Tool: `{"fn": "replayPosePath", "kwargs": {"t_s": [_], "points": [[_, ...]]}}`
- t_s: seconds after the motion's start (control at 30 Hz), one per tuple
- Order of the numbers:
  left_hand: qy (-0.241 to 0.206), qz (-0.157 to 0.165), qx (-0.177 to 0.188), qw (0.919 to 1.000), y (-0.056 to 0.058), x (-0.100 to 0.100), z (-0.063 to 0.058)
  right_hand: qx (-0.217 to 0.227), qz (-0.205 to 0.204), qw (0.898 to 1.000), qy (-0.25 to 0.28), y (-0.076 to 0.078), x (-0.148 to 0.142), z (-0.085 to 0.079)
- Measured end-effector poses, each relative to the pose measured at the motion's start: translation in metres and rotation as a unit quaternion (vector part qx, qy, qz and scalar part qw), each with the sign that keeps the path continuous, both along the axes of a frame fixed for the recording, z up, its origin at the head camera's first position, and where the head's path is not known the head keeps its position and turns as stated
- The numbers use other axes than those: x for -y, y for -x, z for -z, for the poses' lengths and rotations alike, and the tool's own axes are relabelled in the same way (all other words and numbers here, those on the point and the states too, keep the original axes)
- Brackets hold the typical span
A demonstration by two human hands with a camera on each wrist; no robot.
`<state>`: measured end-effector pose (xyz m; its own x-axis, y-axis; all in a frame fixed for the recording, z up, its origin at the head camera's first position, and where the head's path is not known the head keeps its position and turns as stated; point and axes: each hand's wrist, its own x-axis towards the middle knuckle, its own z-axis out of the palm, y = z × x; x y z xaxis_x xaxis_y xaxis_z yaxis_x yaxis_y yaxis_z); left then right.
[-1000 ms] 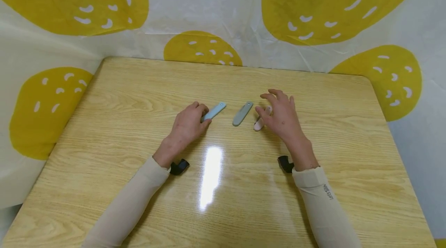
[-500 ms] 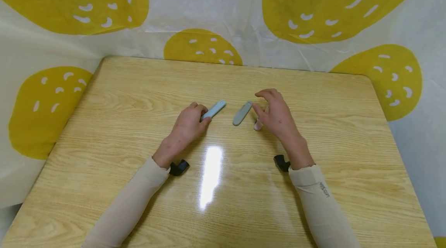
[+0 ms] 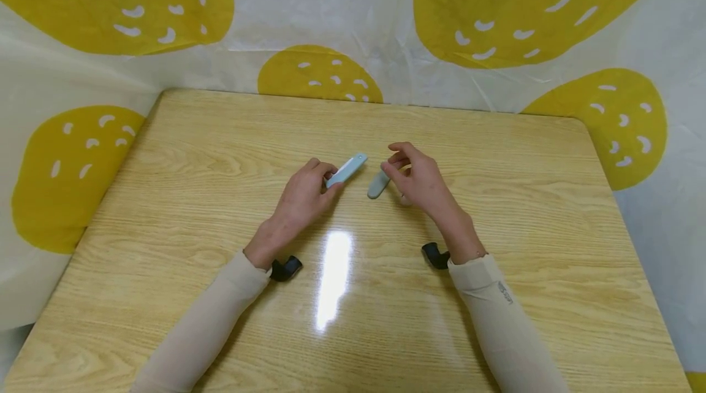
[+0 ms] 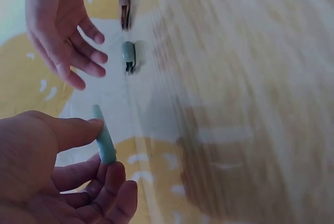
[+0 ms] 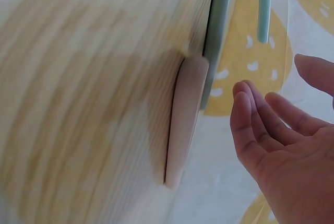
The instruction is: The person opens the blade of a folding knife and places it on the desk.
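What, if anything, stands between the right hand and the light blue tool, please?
Nothing visible stands between the right hand and the light blue tool in the left hand; the grey-green tool lies lower, on the table.

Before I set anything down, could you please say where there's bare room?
Bare table: left of the left sleeve, right of the right sleeve, and between them. Crowded: between the left hand, holding the blue tool, and the right hand, near the green tool and pink tool.

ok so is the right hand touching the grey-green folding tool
Apart. The left wrist view shows it: pale backdrop is visible between the right hand and the grey-green folding tool.
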<state>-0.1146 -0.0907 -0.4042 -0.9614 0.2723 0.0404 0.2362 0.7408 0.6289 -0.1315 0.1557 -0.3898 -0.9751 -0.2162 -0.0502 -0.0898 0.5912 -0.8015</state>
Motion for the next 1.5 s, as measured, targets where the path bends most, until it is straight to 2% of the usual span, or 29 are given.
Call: {"fn": "replayPosePath", "kwargs": {"t_s": [0.2,0.4,0.73,0.87,1.0,1.2,1.33,1.5], "points": [[-0.001,0.006,0.004,1.0000,-0.002,-0.002,0.000,0.024,0.000,1.000,0.006,0.002,0.008,-0.002],[-0.006,0.021,-0.011,0.9997,-0.004,-0.005,0.000,0.043,0.015,0.999,0.026,0.004,0.013,-0.002],[-0.002,0.031,-0.033,0.9990,-0.006,-0.010,0.001,0.034,0.019,0.997,0.060,0.006,0.019,0.004],[-0.006,0.030,-0.034,0.9990,-0.006,-0.011,0.001,0.044,0.020,0.996,0.080,0.005,0.022,0.004],[-0.019,0.029,-0.032,0.9989,-0.007,-0.012,0.001,0.064,0.028,0.990,0.121,0.005,0.024,0.006],[-0.041,0.026,-0.033,0.9983,-0.007,-0.012,0.002,0.087,0.040,0.976,0.197,0.004,0.028,0.005],[-0.058,0.030,-0.024,0.9976,-0.007,-0.013,0.003,0.082,0.061,0.971,0.216,0.002,0.028,0.004],[-0.082,0.025,0.004,0.9963,-0.006,-0.013,0.002,0.062,0.071,0.967,0.237,-0.001,0.027,0.005]]}}
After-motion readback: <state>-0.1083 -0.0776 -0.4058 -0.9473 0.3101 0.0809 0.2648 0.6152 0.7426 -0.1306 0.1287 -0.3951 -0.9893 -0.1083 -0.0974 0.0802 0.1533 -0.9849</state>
